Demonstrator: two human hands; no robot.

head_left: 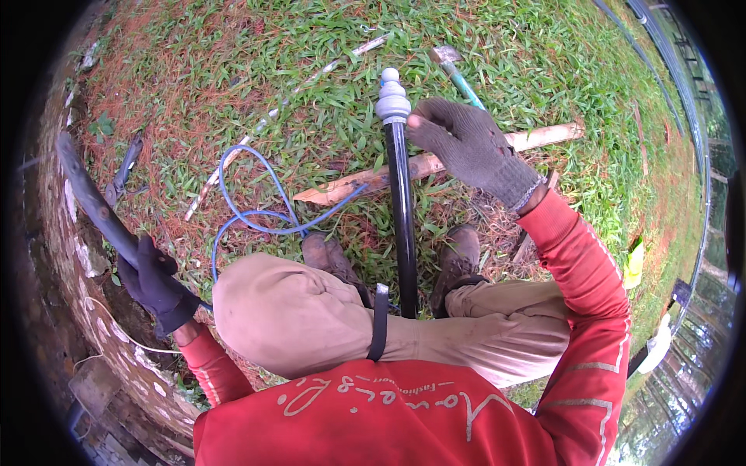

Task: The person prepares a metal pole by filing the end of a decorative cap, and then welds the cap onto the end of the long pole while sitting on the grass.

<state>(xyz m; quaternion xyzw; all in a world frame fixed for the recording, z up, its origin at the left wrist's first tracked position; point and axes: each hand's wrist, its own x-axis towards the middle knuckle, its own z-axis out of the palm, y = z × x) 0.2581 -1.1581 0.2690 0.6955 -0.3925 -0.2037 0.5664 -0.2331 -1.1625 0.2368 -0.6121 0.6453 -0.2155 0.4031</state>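
Knees: bent, bottom centre, black pipe [403, 210] upright between them.
Right hand [466, 147]: fingers pinching grey fitting [393, 99].
Left hand [158, 283]: fingers wrapped around dark bar [92, 200].
Risk: gloved pinch may slip, tipping pipe.

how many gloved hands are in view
2. The left hand, in a dark glove, grips a grey stick at lower left; the right hand, in a grey knit glove, touches the black pipe's top.

The ground [544, 62] is green grass mixed with reddish-brown dry needles. On it lie a loop of blue hose [256, 202], a pale split log [435, 161] crossing behind the black pipe, a thin pale stick [287, 105] running diagonally, a green-handled tool [458, 74], and a dark tool [124, 167] near the left edge.
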